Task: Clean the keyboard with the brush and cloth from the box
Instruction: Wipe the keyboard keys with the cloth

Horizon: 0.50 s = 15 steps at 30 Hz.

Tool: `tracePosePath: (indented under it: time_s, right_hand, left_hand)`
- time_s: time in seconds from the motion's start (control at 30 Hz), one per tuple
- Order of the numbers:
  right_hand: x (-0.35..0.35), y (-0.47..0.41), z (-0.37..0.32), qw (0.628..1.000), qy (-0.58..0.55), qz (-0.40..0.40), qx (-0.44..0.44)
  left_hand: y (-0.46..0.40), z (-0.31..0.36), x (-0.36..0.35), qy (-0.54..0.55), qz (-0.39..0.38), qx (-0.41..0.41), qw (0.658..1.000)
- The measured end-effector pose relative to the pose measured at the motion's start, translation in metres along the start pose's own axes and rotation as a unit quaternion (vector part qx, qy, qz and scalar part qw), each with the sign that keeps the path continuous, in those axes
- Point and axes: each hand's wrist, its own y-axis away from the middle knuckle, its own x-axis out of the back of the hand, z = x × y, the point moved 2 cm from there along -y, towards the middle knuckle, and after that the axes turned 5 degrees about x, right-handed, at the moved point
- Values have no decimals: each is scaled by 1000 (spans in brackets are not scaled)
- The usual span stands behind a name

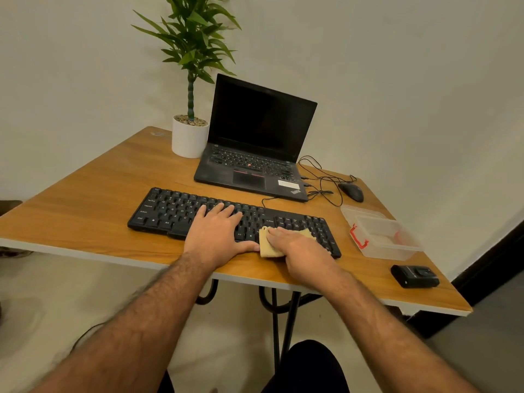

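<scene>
Black laptop reads ThinkPad; keyboard keys lettered

You have bare wooden tabletop left of the black keyboard; to its right, the clear plastic box and tangled black cables crowd your path.

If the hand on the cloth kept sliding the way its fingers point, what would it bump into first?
Probably the left hand: the right hand on the cloth points left along the keyboard, toward its thumb.
</scene>
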Motion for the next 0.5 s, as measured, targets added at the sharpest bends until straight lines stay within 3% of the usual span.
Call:
tracePosePath:
  time_s: [0.37, 0.5]
  right_hand:
    - [0, 24, 0, 997, 34, -62, 9]
    - [19, 49, 8, 999, 21, 30, 15]
  left_hand:
    - [2, 1, 2, -5, -13, -2, 1000]
    - [1, -9, 9, -4, -26, -34, 999]
